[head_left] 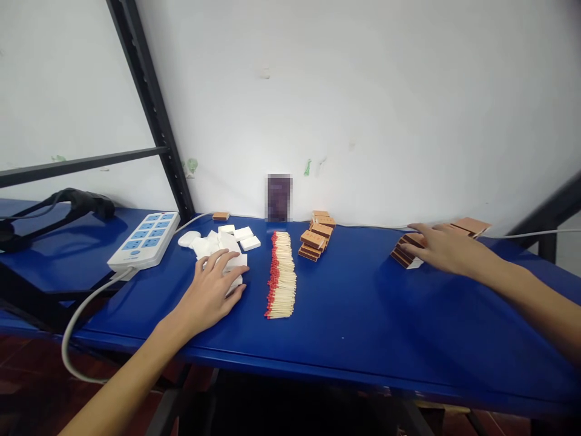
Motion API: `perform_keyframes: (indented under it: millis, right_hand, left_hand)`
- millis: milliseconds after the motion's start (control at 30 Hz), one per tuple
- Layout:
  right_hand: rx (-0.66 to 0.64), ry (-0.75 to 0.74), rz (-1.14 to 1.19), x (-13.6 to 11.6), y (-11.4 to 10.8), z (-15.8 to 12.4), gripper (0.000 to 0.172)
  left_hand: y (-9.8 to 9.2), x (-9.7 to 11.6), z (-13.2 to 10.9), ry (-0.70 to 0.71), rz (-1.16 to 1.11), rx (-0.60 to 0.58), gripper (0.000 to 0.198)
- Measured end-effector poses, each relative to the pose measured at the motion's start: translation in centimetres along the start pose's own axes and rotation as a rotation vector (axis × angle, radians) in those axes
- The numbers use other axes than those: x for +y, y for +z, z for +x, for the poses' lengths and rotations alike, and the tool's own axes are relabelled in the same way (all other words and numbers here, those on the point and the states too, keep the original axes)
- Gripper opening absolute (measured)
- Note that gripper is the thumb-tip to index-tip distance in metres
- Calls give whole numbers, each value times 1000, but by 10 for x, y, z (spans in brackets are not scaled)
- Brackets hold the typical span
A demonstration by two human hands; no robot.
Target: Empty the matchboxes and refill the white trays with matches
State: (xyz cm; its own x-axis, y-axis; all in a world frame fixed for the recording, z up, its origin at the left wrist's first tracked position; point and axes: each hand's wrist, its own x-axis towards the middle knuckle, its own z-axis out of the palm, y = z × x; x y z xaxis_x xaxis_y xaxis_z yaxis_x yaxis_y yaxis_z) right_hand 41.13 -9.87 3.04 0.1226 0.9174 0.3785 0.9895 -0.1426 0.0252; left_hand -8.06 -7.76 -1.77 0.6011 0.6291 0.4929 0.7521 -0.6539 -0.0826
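My left hand rests over a heap of white matchbox trays, its fingers spread and bent down around a few of them; the palm hides part of the heap. At the right, my right hand reaches onto a stack of brown matchbox sleeves, fingers stretched out and apart, thumb at the near side. Whether it grips any sleeve is hard to see. Between the hands lies a long row of red-headed matches, heads to the left. Beside it sits another pile of brown matchboxes.
A white power strip with a thick cable stands at the left. Behind it are a black strap-like device and a dark rack post. One brown matchbox and a blurred dark rectangle are by the wall. The blue table ends in front.
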Motion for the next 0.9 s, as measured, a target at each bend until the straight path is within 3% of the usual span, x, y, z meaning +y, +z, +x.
perform_keyframes:
  millis: [100,233,367,467,533,633,733,900]
  right_hand:
    - [-135,-12,-40,-4,2,-1,37]
    - [-113,-53,-98,-7,-3,-3,34]
    - [-83,-8,-177,-14,-15,-3,35]
    - [9,-9,-129,-27,-23,-7,38]
    - [78,-59,-4,-41,-26,-13,38]
    - [150,-177,269,-67,-26,-27,33]
    - [119,-272,505,-97,-25,-42,29]
    - [-42,-301,789,-137,-21,-56,25]
  left_hand:
    - [-2,4,1,3,-15,7,29]
    - [-5,11,3,45,-81,66,26]
    - [-12,17,4,3,-217,289,16]
    - [-18,25,3,-85,-333,426,11]
    - [-22,32,3,-123,-413,405,10]
    - [-27,43,3,-197,-594,271,24]
    - [-28,46,11,-263,-817,180,37]
    - [-27,39,37,-245,-1018,271,41]
